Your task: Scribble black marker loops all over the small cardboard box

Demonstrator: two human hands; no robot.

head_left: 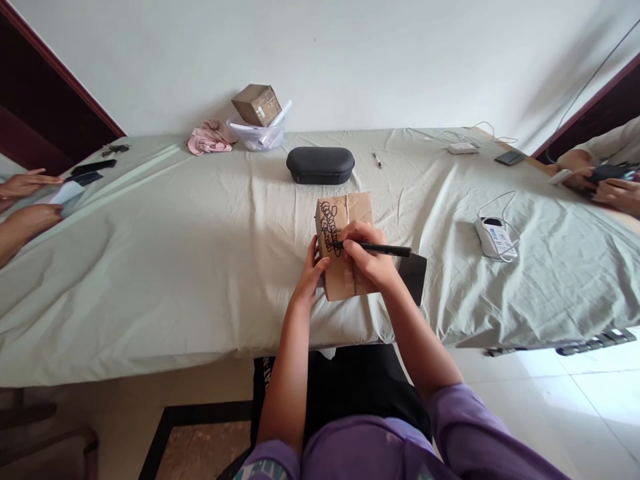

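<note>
A brown cardboard box (364,288) sits near the table's front edge, with black looped scribbles on the left part of its top. My right hand (369,253) is closed around a black marker (387,249), whose tip touches the box top at the scribbles. My left hand (313,273) grips the box's left side, its thumb at the top edge and its fingers along the side face. Partly hidden by the box and my right hand, a dark flat object like a phone (414,279) lies on the cloth.
A black hard case (320,165) lies beyond the box, near a small pen (377,160). Farther back are a pink cloth (210,137) and a plastic basket (260,139) bearing another box. A white corded device (496,239) is at right. Other people's hands show at both sides.
</note>
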